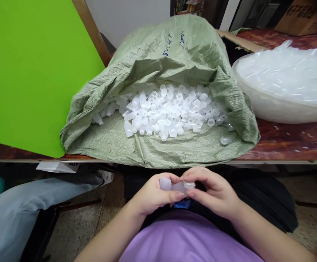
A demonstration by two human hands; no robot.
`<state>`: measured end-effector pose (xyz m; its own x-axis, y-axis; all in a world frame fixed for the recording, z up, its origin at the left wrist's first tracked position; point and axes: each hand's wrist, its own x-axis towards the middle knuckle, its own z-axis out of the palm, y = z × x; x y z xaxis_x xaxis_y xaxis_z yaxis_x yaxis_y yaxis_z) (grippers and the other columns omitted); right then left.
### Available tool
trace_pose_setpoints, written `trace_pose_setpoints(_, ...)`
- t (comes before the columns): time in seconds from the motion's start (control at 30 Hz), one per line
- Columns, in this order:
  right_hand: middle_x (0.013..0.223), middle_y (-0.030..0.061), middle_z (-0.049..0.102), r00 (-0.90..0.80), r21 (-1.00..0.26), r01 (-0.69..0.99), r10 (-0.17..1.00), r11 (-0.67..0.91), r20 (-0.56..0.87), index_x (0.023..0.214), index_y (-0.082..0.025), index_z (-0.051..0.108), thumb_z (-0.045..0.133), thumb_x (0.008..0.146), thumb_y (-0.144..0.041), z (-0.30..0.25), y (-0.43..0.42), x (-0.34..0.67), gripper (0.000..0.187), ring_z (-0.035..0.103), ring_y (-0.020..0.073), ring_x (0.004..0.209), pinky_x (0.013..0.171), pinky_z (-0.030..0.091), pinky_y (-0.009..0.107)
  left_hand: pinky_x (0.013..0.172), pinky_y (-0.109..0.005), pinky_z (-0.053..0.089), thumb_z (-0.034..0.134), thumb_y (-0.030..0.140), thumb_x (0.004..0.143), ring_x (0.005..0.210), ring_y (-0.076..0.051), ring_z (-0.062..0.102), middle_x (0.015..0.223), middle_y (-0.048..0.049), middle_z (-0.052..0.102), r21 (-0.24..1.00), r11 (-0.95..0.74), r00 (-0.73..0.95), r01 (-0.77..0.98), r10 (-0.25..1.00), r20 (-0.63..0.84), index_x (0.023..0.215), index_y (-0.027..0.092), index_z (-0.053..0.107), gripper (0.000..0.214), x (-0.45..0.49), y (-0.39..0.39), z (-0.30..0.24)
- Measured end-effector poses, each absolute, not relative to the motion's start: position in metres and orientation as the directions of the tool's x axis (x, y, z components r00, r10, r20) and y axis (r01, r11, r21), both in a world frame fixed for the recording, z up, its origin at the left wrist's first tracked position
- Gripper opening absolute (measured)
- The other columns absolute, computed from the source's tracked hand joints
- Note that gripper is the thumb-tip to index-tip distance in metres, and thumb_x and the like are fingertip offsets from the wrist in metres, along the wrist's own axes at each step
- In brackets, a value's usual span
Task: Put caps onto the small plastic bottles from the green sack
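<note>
My left hand [153, 194] is closed around a frosted plastic tube [177, 187]. A second frosted piece [165, 183] sits in the same hand, near the base of the thumb. Thumb and fingers of my right hand [215, 189] pinch a clear plastic cap [189, 185] at the right end of the tube. Whether the cap is on the tube or only against it, I cannot tell. Both hands are in front of my body, just below the table edge. Beyond them, many similar small white plastic tubes [161, 116] spill from the mouth of a green woven sack [172, 62].
One loose clear piece [225, 141] lies on the sack's front flap. On the right a large translucent bowl [286, 107] is heaped with clear plastic pieces. A bright green board [33, 72] stands at left. Another person's jeans-clad leg [19, 211] is at lower left.
</note>
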<state>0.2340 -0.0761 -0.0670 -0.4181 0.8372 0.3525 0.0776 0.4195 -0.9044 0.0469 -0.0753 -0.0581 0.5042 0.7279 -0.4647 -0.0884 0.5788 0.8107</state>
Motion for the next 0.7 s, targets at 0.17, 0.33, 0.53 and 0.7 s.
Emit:
trace_pose_setpoints(0.17,0.099,0.0059,0.066,-0.434,-0.961,0.036,0.871,0.273,0.231,0.110,-0.023,0.056,0.058,0.083,-0.022,-0.080,-0.083,0.246,0.027,0.063,0.0148,0.090,0.079,0.052,0.031,0.038,-0.017,0.030,0.078,0.030,0.058,0.042,-0.004,0.044,0.067,-0.0039,0.063,0.712,0.687,0.614,-0.144,0.626,-0.480,0.082,0.009,0.063,0.036,0.041,-0.073,-0.064)
trace_pose_setpoints(0.33,0.115,0.0045,0.063,-0.657,-0.915,0.107,0.718,0.389,0.229,0.117,-0.027,0.055,0.055,0.083,-0.012,-0.068,-0.080,0.259,0.037,0.059,0.0143,0.103,0.087,0.049,0.032,0.036,-0.018,0.025,0.075,0.028,0.058,0.039,-0.005,0.046,0.065,-0.0066,0.063,0.519,0.849,0.765,-0.100,0.399,-0.506,0.082,0.006,0.063,0.035,0.040,-0.071,-0.077)
trace_pose_setpoints(0.53,0.110,0.0014,0.065,-0.694,-0.976,0.062,0.712,0.206,0.106,0.108,-0.027,0.060,0.053,0.084,-0.013,-0.072,-0.077,0.268,0.029,0.054,0.0146,0.113,0.092,0.047,0.033,0.035,-0.017,0.020,0.068,0.024,0.065,0.036,-0.005,0.044,0.065,-0.0070,0.063,0.356,0.931,0.850,-0.077,0.248,-0.465,0.086,0.009,0.060,0.027,0.042,-0.069,-0.091)
trace_pose_setpoints(0.7,0.100,0.0042,0.063,-0.665,-0.963,0.131,0.741,0.237,0.092,0.099,-0.023,0.065,0.060,0.081,-0.018,-0.079,-0.074,0.267,0.020,0.061,0.0113,0.093,0.082,0.051,0.027,0.033,-0.018,0.020,0.067,0.024,0.067,0.034,-0.006,0.043,0.064,-0.0066,0.062,0.364,0.931,0.875,-0.003,0.178,-0.450,0.082,0.006,0.062,0.024,0.038,-0.064,-0.096)
